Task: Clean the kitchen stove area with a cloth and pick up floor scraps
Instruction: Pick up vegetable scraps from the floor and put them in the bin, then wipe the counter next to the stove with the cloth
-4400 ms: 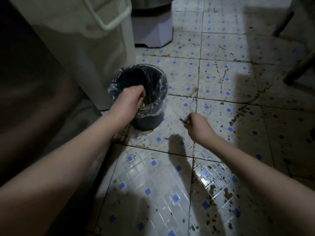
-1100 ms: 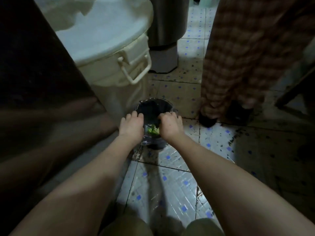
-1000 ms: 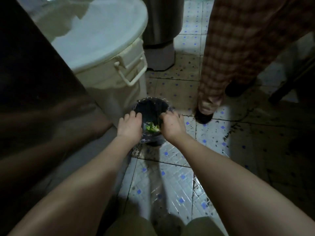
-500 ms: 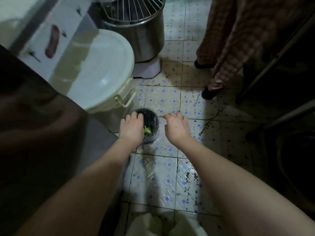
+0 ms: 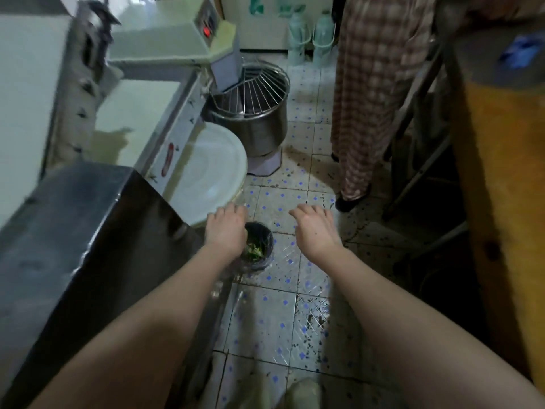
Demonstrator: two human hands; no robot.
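Note:
A small black bin lined with a clear bag stands on the tiled floor, with green vegetable scraps inside it. My left hand hangs above the bin's left rim, fingers curled downward, and I see nothing held in it. My right hand hovers to the right of the bin, clear of it, palm down with fingers loosely apart and empty. No cloth is in view.
A steel cabinet fills the left. A white lidded barrel and a dough mixer with a wire guard stand behind the bin. A person in checked trousers stands at the right. The floor tiles are spotted with dirt.
My view has risen well away from the floor. My right hand has left the bin's rim and moved to the right; my left hand lifted off the rim. The other person stepped back.

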